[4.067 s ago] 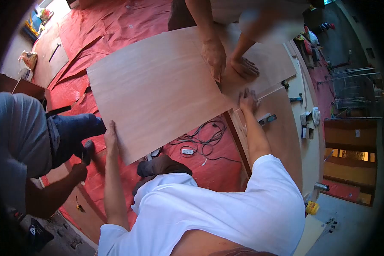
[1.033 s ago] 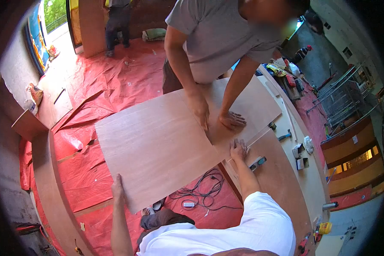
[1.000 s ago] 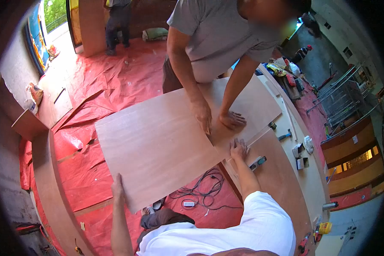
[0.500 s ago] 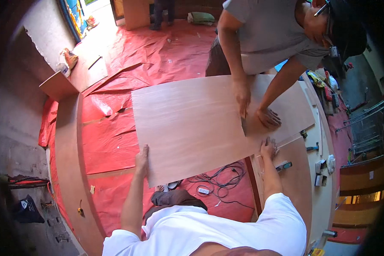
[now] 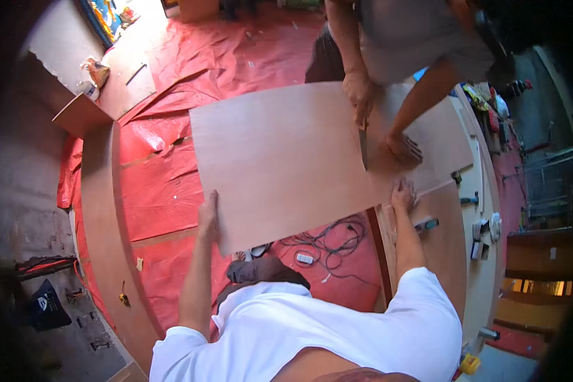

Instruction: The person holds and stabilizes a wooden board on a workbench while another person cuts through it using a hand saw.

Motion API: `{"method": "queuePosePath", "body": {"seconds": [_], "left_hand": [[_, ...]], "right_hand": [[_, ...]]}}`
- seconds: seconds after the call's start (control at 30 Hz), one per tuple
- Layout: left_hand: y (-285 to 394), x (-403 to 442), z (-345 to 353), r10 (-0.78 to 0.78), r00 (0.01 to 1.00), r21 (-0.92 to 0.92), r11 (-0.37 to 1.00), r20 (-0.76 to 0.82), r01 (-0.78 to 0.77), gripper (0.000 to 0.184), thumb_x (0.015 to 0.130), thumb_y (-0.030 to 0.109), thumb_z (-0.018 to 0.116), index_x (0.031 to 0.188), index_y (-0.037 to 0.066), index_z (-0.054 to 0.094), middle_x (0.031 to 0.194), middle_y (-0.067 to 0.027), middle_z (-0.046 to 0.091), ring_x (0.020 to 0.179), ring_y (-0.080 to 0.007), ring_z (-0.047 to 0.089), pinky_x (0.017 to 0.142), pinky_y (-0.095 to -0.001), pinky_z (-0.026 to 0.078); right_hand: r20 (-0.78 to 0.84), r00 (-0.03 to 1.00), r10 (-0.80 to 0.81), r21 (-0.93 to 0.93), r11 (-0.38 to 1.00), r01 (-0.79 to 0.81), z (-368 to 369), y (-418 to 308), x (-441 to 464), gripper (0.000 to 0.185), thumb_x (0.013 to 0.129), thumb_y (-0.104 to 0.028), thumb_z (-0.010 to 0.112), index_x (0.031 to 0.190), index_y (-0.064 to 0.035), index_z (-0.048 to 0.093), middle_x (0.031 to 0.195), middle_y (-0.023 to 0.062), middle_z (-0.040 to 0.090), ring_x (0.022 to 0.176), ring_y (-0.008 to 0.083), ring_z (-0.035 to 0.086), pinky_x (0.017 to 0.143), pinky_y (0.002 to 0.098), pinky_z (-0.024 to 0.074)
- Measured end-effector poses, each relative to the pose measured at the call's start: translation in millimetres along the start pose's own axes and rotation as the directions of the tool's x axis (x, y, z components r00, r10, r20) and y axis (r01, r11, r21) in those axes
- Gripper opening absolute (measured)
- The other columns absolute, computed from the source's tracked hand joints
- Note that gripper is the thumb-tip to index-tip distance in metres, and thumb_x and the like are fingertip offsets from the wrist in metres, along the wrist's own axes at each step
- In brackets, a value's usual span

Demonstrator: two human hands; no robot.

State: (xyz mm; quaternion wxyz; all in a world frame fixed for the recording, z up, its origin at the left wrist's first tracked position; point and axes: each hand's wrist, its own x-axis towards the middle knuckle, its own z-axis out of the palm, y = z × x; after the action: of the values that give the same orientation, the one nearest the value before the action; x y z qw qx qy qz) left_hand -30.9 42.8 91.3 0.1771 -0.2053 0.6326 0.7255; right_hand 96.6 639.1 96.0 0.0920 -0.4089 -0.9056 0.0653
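A wide plywood sheet (image 5: pixel 280 165) stretches in front of me, its left part out over the red floor covering and its right part over other boards. My left hand (image 5: pixel 208 215) grips the sheet's left edge, thumb on top and the other fingers mostly hidden. Near the sheet's front edge, my right hand (image 5: pixel 403 196) rests with fingers stretched out and apart. Across from me, a co-worker's hand (image 5: pixel 359 95) holds a saw (image 5: pixel 363 149) upright in a cut in the sheet. That person's other hand (image 5: pixel 403 149) presses flat on the sheet, right of the blade.
A coiled black cable (image 5: pixel 337 245) and a white power strip (image 5: pixel 304 258) lie on the red floor covering (image 5: pixel 165 210). Beside my right forearm is a tool (image 5: pixel 427 225). A long board (image 5: pixel 102 216) runs along the left, with a small yellow tool (image 5: pixel 124 297) on it.
My view has tipped, so the sheet and hands sit higher in the picture. The co-worker's saw hand has risen relative to the sheet, showing more blade. Both my hands keep their places.
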Motion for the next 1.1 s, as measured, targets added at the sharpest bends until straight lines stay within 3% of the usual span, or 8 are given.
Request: {"method": "queuePosePath", "body": {"seconds": [0.1, 0.17, 0.23, 0.33, 0.5, 0.7, 1.0, 1.1], "left_hand": [[4.4, -2.2, 0.0, -0.051, 0.999, 0.101, 0.994, -0.011, 0.052, 0.062, 0.088, 0.05, 0.052, 0.114, -0.006, 0.054, 0.102, -0.0124, 0.063, 0.086, -0.0192, 0.06, 0.077, -0.0316, 0.047], [14.6, -8.0, 3.9, -0.083, 0.996, 0.12, 0.989, -0.025, 0.085, 0.062, 0.087, 0.05, 0.053, 0.115, -0.006, 0.054, 0.103, -0.0124, 0.062, 0.088, -0.0191, 0.06, 0.078, -0.0311, 0.047], [9.1, -1.8, 1.8, -0.073, 0.997, 0.086, 0.994, -0.028, 0.075, 0.061, 0.087, 0.049, 0.053, 0.114, -0.006, 0.055, 0.102, -0.0117, 0.063, 0.087, -0.019, 0.06, 0.079, -0.0311, 0.047], [4.7, -1.1, 1.2, -0.002, 1.0, 0.01, 1.0, 0.013, 0.002, 0.059, 0.088, 0.048, 0.053, 0.113, -0.006, 0.056, 0.102, -0.011, 0.063, 0.086, -0.0184, 0.061, 0.078, -0.0307, 0.048], [17.0, -7.5, 4.6, -0.104, 0.995, 0.072, 0.992, -0.006, 0.104, 0.058, 0.089, 0.046, 0.053, 0.116, -0.006, 0.055, 0.106, -0.0102, 0.062, 0.09, -0.0164, 0.059, 0.08, -0.0288, 0.047], [6.9, -1.5, 1.6, -0.009, 1.0, 0.097, 0.995, -0.008, 0.01, 0.063, 0.088, 0.051, 0.05, 0.117, -0.005, 0.053, 0.105, -0.0108, 0.061, 0.089, -0.0188, 0.059, 0.078, -0.0307, 0.048], [13.8, -7.3, 2.1, -0.047, 0.998, 0.125, 0.991, 0.031, 0.043, 0.066, 0.09, 0.05, 0.048, 0.123, -0.007, 0.047, 0.113, -0.0117, 0.057, 0.097, -0.0178, 0.056, 0.084, -0.0306, 0.045], [4.9, 0.0, -1.2, 0.014, 0.998, 0.188, 0.982, -0.054, -0.003, 0.064, 0.087, 0.053, 0.052, 0.111, -0.005, 0.058, 0.097, -0.0101, 0.063, 0.084, -0.0159, 0.059, 0.075, -0.0286, 0.046]], "right_hand": [[0.142, 0.986, 0.092, -0.002, 0.996, -0.092, -35.1, -29.3, -11.5, 0.053, 0.089, -0.05, 0.04, 0.133, -0.021, 0.045, 0.14, 0.0161, 0.035, 0.128, 0.0336, 0.034, 0.105, 0.049, 0.0256], [0.115, 0.988, 0.105, -0.025, 0.994, -0.102, -28.8, -20.3, -5.6, 0.052, 0.088, -0.05, 0.039, 0.132, -0.0231, 0.046, 0.141, 0.0148, 0.035, 0.129, 0.0324, 0.034, 0.106, 0.0518, 0.0226], [-0.015, 1.0, 0.01, -0.121, 0.993, -0.011, -11.2, -12.0, -5.5, 0.052, 0.088, -0.05, 0.04, 0.133, -0.0245, 0.046, 0.141, 0.0144, 0.036, 0.13, 0.0314, 0.033, 0.106, 0.0545, 0.0192], [0.028, 0.999, 0.029, -0.124, 0.992, -0.025, -26.8, -23.1, -11.1, 0.053, 0.087, -0.052, 0.04, 0.132, -0.0247, 0.047, 0.141, 0.0133, 0.035, 0.131, 0.0307, 0.03, 0.107, 0.0557, 0.0151], [-0.005, 1.0, 0.014, -0.096, 0.995, -0.015, -22.7, -20.4, -10.8, 0.055, 0.086, -0.054, 0.042, 0.132, -0.0244, 0.047, 0.141, 0.0122, 0.037, 0.131, 0.0323, 0.031, 0.107, 0.0547, 0.0161], [-0.035, 0.999, 0.024, -0.146, 0.989, -0.029, -8.3, -12.8, -5.6, 0.055, 0.086, -0.054, 0.042, 0.132, -0.0248, 0.047, 0.141, 0.0121, 0.037, 0.13, 0.0321, 0.032, 0.107, 0.0546, 0.017], [0.013, 0.999, 0.038, -0.154, 0.987, -0.035, -33.3, -33.2, -15.3, 0.053, 0.087, -0.054, 0.04, 0.13, -0.0243, 0.049, 0.138, 0.0136, 0.04, 0.129, 0.032, 0.034, 0.106, 0.0543, 0.0202], [-0.014, 1.0, -0.025, -0.043, 0.999, 0.024, -0.8, -0.2, 2.6, 0.053, 0.087, -0.053, 0.04, 0.13, -0.0238, 0.049, 0.137, 0.0134, 0.041, 0.128, 0.032, 0.035, 0.107, 0.0516, 0.0206]]}}
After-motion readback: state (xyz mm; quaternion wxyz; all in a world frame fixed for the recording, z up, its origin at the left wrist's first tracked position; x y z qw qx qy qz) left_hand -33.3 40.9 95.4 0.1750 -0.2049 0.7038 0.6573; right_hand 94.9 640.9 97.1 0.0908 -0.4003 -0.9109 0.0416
